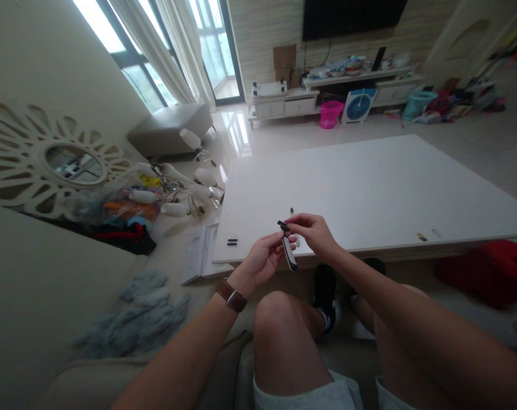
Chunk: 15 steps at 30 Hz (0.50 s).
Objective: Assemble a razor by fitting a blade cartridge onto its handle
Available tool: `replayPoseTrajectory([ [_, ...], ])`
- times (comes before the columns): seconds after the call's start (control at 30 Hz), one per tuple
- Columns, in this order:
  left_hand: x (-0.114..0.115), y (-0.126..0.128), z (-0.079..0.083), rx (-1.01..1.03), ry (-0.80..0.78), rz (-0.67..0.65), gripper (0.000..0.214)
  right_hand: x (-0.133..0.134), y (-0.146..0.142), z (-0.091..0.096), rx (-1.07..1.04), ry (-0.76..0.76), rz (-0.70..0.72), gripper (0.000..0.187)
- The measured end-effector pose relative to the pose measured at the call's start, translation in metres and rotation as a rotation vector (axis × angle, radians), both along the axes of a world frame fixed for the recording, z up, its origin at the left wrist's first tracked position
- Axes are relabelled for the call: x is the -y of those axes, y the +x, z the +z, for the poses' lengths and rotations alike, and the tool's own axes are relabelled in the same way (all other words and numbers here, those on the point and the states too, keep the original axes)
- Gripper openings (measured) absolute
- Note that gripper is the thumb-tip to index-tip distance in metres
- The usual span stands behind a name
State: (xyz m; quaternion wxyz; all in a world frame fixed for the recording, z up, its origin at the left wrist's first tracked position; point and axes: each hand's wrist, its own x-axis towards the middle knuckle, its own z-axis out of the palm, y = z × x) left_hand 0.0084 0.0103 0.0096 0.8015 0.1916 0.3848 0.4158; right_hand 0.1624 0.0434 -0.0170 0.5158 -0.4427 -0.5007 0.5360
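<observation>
Over the near edge of the white table, I hold a slim tool with a white-and-black handle and a small black head; its exact kind is not clear. The handle slants downward out of my left hand, whose fingers are closed around its upper part. At the black head, my right hand pinches with thumb and fingertips. Behind my fingers, a thin pale piece with a black tip lies on the tabletop, partly hidden. Small black strips rest near the table's left corner.
The white table stretches away to the right, with a small dark-and-tan bit near its front edge. An opened white box leans by its left corner. Beyond are a lamp on the floor, a pink basket and a blue fan.
</observation>
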Motion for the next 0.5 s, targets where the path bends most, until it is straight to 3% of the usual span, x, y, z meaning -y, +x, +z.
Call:
replayPoseTrajectory([
  [0.5,-0.0020,-0.0015,0.0006,0.046,-0.040,0.007,0.019,-0.0007,-0.0020,-0.0057,-0.207,-0.118,0.033,0.024],
])
